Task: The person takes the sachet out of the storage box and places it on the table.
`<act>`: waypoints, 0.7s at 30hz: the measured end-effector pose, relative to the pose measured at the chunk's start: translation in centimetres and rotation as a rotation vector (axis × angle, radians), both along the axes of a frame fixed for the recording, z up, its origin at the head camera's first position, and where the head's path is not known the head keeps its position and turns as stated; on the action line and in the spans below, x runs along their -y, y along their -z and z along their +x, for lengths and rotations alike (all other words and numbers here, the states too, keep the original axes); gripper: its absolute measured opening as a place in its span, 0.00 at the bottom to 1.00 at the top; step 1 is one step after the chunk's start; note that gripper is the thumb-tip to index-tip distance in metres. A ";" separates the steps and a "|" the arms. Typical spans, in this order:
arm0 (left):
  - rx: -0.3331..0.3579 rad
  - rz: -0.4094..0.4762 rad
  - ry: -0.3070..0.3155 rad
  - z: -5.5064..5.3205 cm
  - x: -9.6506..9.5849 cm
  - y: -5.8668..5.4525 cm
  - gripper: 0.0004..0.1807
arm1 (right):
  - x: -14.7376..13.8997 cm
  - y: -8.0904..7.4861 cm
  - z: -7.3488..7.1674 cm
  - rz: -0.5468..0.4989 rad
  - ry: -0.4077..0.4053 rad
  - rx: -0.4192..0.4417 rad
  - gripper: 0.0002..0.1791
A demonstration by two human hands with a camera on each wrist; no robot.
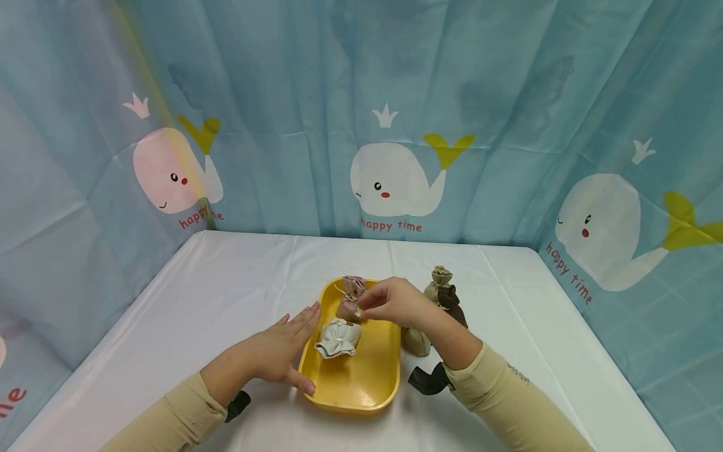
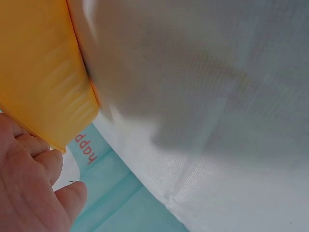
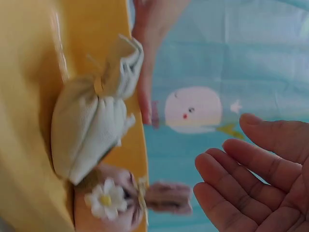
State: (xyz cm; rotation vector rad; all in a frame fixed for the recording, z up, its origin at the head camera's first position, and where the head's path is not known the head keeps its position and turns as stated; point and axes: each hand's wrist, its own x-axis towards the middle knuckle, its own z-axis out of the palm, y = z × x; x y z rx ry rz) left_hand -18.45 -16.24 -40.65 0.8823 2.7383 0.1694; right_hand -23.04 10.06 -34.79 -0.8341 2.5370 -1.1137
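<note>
A yellow tray [image 1: 369, 380] holds two small tied cloth pouches. One is a white pouch [image 1: 340, 339] lying on its side; behind it sits a pink pouch [image 1: 347, 309] with a white flower [image 3: 106, 199] on its front. My left hand [image 1: 277, 348] rests against the tray's left rim, fingers spread, and the left wrist view shows fingertips along the tray's edge. Over the tray's far right side, my right hand [image 1: 398, 304] is close to the pink pouch. Seen from the right wrist, its fingers [image 3: 246, 186] are loosely bent with nothing between them.
Right of the tray, partly behind my right arm, stand a khaki pouch [image 1: 440, 276], a dark brown pouch [image 1: 456, 311] and a beige pouch [image 1: 417, 343]. A white cloth [image 1: 243, 282] covers the table. Blue whale-print curtains [image 1: 282, 125] enclose the back and sides.
</note>
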 end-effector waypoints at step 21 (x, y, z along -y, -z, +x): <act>-0.009 0.014 0.016 0.0 0.2 0.1 0.70 | 3.4 1.5 0.6 0.162 -0.175 0.005 0.17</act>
